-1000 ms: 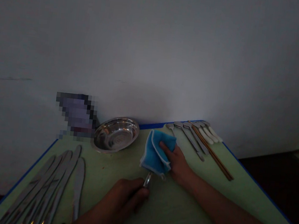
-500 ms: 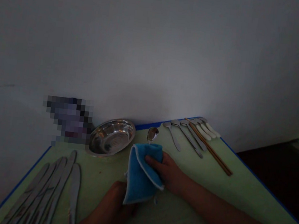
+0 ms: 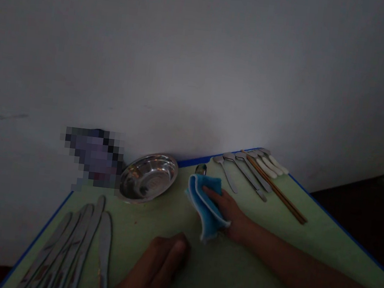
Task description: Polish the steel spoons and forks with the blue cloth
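Note:
My right hand is closed on a folded blue cloth with a pale edge. Just past the cloth's top shows the shiny bowl of a spoon; the cloth hides its handle. My left hand is a loose fist, thumb uppermost, a little below and left of the cloth. Its palm is hidden, and I cannot see whether it grips anything. Nearest to it on the left are several table knives, laid side by side, with one knife slightly apart.
A shiny metal bowl rests near the wall. At the back right lie a fork, metal spoons, wooden chopsticks and several white-handled utensils. A blurred-out item leans left of the bowl. Blue trim edges the green table.
The cloth has moved up and right in my right hand, covering more of the spoon's bowl. My left fist has come away from the cloth and shifted right. The view has turned slightly.

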Available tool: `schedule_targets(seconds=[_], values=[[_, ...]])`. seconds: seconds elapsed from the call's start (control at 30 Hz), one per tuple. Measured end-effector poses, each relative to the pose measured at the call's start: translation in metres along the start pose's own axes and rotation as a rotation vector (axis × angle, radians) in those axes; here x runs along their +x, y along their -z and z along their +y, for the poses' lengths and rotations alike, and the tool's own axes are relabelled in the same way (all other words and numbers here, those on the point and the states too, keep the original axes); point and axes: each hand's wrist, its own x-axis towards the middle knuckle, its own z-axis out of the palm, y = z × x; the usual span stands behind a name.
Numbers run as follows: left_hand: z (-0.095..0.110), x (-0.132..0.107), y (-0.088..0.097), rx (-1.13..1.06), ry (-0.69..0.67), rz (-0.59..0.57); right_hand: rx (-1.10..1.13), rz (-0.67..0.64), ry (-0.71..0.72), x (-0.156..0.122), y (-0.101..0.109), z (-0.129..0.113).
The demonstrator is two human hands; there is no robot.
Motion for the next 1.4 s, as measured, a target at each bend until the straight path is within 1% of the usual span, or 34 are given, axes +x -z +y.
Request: schedule_targets(seconds=[0.07,0.13,0.2,0.27,0.33,0.4,0.47,0.57,0.63,0.7,0.83,0.97,1.03,1.07,1.13,1.17,1.2,1.27,1.33,1.4], values=[[-0.001,0.001,0.001,-0.14,0.072,0.098,-0.141,-0.085,0.027,0.0,0.004,-0.004],[-0.002,0.003,0.003,-0.218,0.111,0.159,-0.348,-0.236,0.055,-0.001,0.007,-0.008],[-0.002,0.004,0.003,-0.212,0.143,0.245,-0.594,-0.394,0.093,-0.003,0.008,-0.01],[-0.001,0.004,0.004,-0.129,0.151,0.312,-0.827,-0.522,0.168,-0.005,0.008,-0.012],[0.001,0.005,0.003,-0.035,0.134,0.302,-0.977,-0.616,0.236,-0.007,0.006,-0.016],[0.002,0.007,0.002,0.02,0.116,0.242,-1.066,-0.66,0.263,-0.008,0.005,-0.022],[0.002,0.009,0.002,0.048,0.108,0.222,-1.151,-0.709,0.236,-0.008,0.007,-0.032],[0.002,0.011,0.003,0.041,0.121,0.257,-1.26,-0.787,0.134,-0.009,0.013,-0.053],[0.004,0.011,0.003,-0.006,0.158,0.292,-1.285,-0.778,0.119,-0.011,0.017,-0.068],[0.006,0.011,0.002,-0.094,0.212,0.341,-1.289,-0.749,0.144,-0.017,0.019,-0.082],[0.008,0.011,-0.001,-0.381,0.31,0.482,-1.285,-0.702,0.112,-0.028,0.022,-0.104],[0.006,0.013,0.002,-0.595,0.373,0.645,-1.366,-0.614,0.073,-0.033,0.029,-0.112],[0.005,0.015,0.005,-0.678,0.349,0.674,-1.425,-0.622,0.05,-0.034,0.03,-0.109],[0.004,0.015,0.006,-0.709,0.328,0.67,-1.436,-0.636,0.054,-0.035,0.029,-0.108],[0.002,0.016,0.006,-0.73,0.317,0.655,-1.386,-0.685,0.104,-0.036,0.025,-0.107],[0.0,0.016,0.005,-0.709,0.326,0.653,-1.345,-0.683,0.133,-0.037,0.023,-0.107],[-0.002,0.016,0.004,-0.671,0.334,0.643,-1.316,-0.689,0.128,-0.039,0.021,-0.108],[-0.004,0.013,0.002,-0.566,0.302,0.599,-1.246,-0.722,0.045,-0.042,0.018,-0.112],[-0.003,0.01,0.001,-0.463,0.209,0.495,-1.153,-0.783,-0.056,-0.045,0.017,-0.113],[0.001,0.005,-0.001,-0.375,0.118,0.374,-1.035,-0.867,-0.193,-0.047,0.017,-0.111]])
